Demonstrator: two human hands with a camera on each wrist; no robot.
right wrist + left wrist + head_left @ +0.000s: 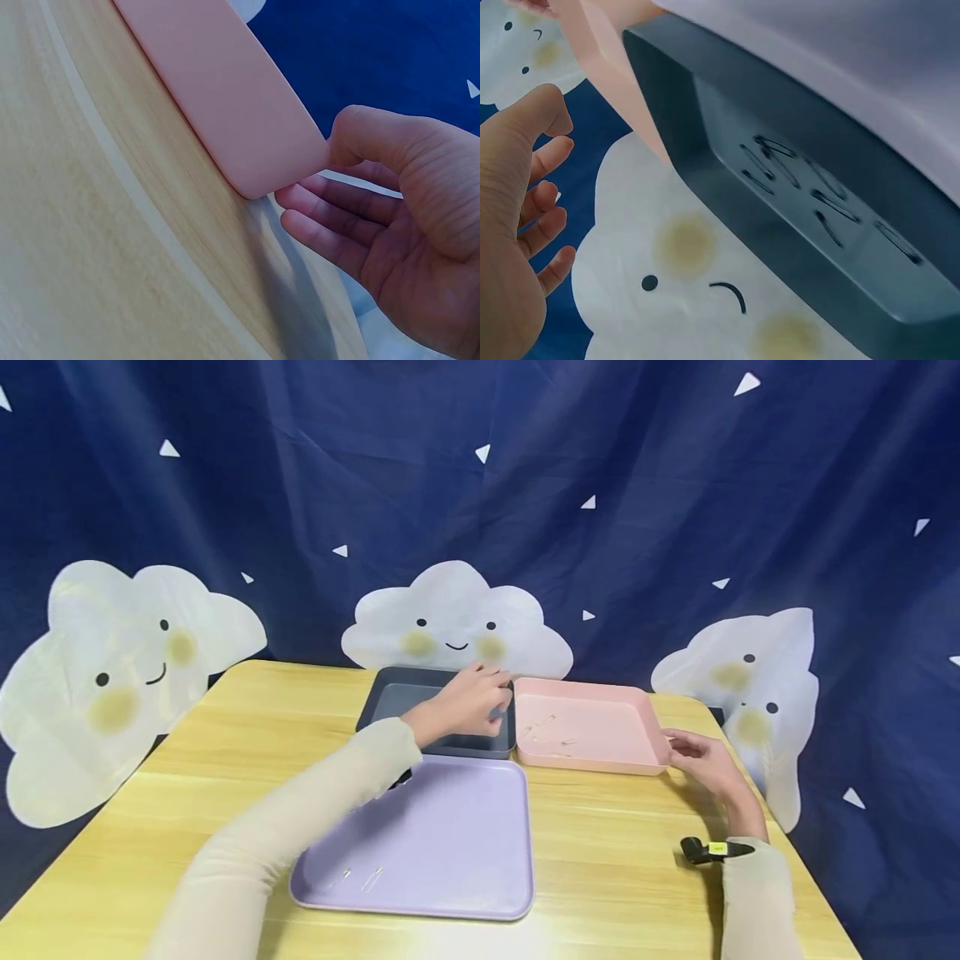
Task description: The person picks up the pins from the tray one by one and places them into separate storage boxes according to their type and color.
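My left hand (472, 700) is over the dark grey tray (371, 710), its fingers loosely bent with nothing between them. Inside that tray, the left wrist view shows several dark safety pins (834, 206). At the right end of the pink tray (600, 768), my right hand (705, 764) holds the wall near the front corner. The right wrist view has its thumb (349, 139) at the rim and the other fingers by the outer side. Several gold safety pins (567, 742) lie in the pink tray's left part.
A lilac tray (480, 893) lies in front of the dark one, with a few safety pins (372, 878) near its front left. All three trays stand on a wooden table (600, 860). Behind hangs a navy curtain (420, 485) with cloud faces.
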